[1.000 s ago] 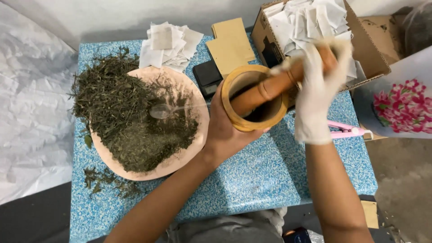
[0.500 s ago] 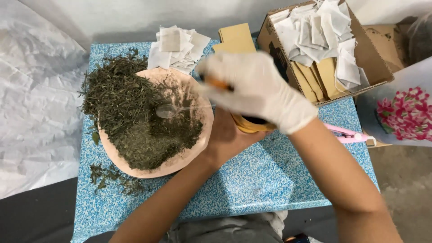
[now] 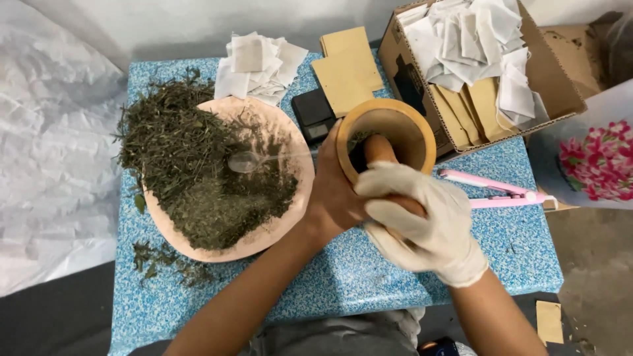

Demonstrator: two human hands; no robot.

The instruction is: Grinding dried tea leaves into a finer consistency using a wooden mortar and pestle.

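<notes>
A round wooden mortar [image 3: 388,138] stands on the speckled blue table [image 3: 343,290], at three o'clock from the shallow pink dish [image 3: 298,198] heaped with dry green herb [image 3: 191,171]. The bare left hand [image 3: 333,194] cups the mortar's side. The white-gloved right hand [image 3: 422,221] is closed round a smooth wooden pestle [image 3: 379,150] that dips into the bowl.

A blue speckled desk [image 3: 217,303] stands against a pale wall [image 3: 165,26]. Crumpled white plastic sheeting [image 3: 46,151] lies beside it, over a dark grey floor [image 3: 46,323].
</notes>
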